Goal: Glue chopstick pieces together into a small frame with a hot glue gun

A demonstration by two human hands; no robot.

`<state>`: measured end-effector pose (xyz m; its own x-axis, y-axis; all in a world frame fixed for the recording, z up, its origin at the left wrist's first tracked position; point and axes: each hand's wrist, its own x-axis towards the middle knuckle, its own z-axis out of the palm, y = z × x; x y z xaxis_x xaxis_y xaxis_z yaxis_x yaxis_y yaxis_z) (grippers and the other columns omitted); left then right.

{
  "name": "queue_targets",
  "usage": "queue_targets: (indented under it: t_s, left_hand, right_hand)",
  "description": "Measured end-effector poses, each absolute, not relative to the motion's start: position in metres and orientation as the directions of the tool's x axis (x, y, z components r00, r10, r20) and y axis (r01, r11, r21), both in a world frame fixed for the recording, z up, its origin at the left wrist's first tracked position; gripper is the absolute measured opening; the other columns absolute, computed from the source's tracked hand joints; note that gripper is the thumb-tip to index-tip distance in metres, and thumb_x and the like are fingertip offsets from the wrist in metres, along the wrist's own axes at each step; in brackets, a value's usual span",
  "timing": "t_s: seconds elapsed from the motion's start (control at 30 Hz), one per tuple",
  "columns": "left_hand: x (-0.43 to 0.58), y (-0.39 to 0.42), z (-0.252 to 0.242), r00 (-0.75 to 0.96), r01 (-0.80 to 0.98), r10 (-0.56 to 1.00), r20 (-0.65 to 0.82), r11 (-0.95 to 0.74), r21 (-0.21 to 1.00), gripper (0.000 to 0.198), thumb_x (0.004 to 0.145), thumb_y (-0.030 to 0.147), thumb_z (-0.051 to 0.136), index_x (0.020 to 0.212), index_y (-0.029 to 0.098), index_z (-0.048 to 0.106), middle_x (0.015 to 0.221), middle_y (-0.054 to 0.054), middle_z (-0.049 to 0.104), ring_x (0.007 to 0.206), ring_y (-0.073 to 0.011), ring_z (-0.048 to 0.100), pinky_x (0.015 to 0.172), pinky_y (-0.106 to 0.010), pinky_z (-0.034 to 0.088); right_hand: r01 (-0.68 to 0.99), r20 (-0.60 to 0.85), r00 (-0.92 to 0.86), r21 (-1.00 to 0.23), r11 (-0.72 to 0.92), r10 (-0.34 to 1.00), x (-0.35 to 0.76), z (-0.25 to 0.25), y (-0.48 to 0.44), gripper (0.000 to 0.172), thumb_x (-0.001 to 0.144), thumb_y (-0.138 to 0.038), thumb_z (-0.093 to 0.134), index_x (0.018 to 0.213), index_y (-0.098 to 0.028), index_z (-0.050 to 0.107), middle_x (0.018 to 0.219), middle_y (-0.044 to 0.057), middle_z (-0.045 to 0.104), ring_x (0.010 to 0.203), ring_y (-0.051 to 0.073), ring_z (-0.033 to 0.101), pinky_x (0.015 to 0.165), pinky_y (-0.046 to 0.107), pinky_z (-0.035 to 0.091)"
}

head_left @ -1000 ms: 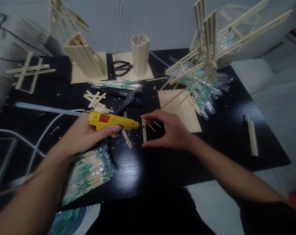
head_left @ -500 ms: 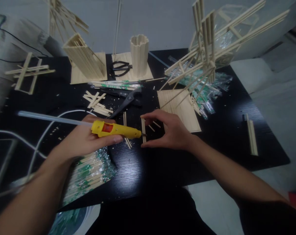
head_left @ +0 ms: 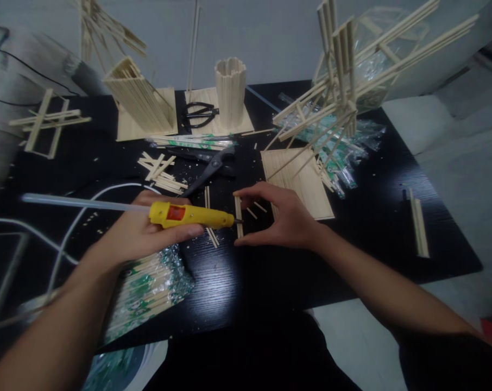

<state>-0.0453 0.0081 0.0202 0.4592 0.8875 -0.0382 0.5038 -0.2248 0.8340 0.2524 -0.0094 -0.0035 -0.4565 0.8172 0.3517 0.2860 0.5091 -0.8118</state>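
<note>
My left hand (head_left: 148, 228) is wrapped round a yellow hot glue gun (head_left: 193, 215), with a long clear glue stick (head_left: 83, 203) poking out of its back end. The gun's nozzle touches or nearly touches a short piece of wooden stick (head_left: 239, 216). Thumb and forefinger of my right hand (head_left: 284, 214) grip that piece by its two ends. Below the gun lie two thin sticks (head_left: 210, 231) side by side on the black table (head_left: 246, 288). Short stick offcuts (head_left: 252, 212) rest beneath my right hand.
Black pliers (head_left: 209, 171) lie beyond the gun, beside a pile of cut sticks (head_left: 160, 171). A stick-built model (head_left: 344, 98) stands at right on a flat base (head_left: 301, 182). Wrapped chopsticks (head_left: 152, 288) lie near my left forearm. A white cord (head_left: 67, 239) loops at left.
The glue gun's nozzle has shifted slightly up along the stick piece, and the glue stick's rear end has swung a little left and down. My right hand keeps its grip.
</note>
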Motion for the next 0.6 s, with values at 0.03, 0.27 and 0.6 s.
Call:
queue_targets:
  t_s: [0.03, 0.27, 0.6]
  left_hand:
    - [-0.0447, 0.008, 0.0207, 0.455, 0.513, 0.89, -0.034, -0.231, 0.827, 0.022, 0.075, 0.048, 0.084, 0.08, 0.027, 0.078, 0.065, 0.0, 0.074, 0.052, -0.0185, 0.069, 0.045, -0.026, 0.053]
    - [-0.0409, 0.0082, 0.0235, 0.402, 0.532, 0.913, -0.074, -0.167, 0.83, 0.027, 0.082, 0.052, 0.079, 0.087, 0.026, 0.08, 0.08, -0.002, 0.08, 0.069, -0.0218, 0.076, 0.06, -0.028, 0.062]
    - [-0.0475, 0.0091, 0.0211, 0.389, 0.504, 0.916, -0.096, -0.124, 0.855, 0.021, 0.081, 0.047, 0.081, 0.093, 0.029, 0.082, 0.082, -0.001, 0.081, 0.071, -0.0195, 0.076, 0.06, -0.025, 0.062]
  right_hand:
    - [0.286, 0.353, -0.457, -0.811, 0.511, 0.816, 0.2524, -0.0034, -0.0094, 0.072, 0.066, -0.048, 0.097, 0.125, -0.02, 0.068, 0.101, 0.005, 0.074, 0.092, 0.021, 0.072, 0.088, 0.037, 0.059]
    - [0.295, 0.384, -0.472, -0.78, 0.552, 0.794, 0.2525, -0.0047, -0.0091, 0.07, 0.069, -0.047, 0.095, 0.126, -0.02, 0.067, 0.102, 0.006, 0.074, 0.094, 0.023, 0.072, 0.089, 0.038, 0.059]
    - [0.292, 0.387, -0.459, -0.784, 0.547, 0.8, 0.2527, -0.0057, -0.0083, 0.069, 0.068, -0.047, 0.096, 0.125, -0.02, 0.067, 0.1, 0.005, 0.074, 0.092, 0.022, 0.072, 0.089, 0.038, 0.059]
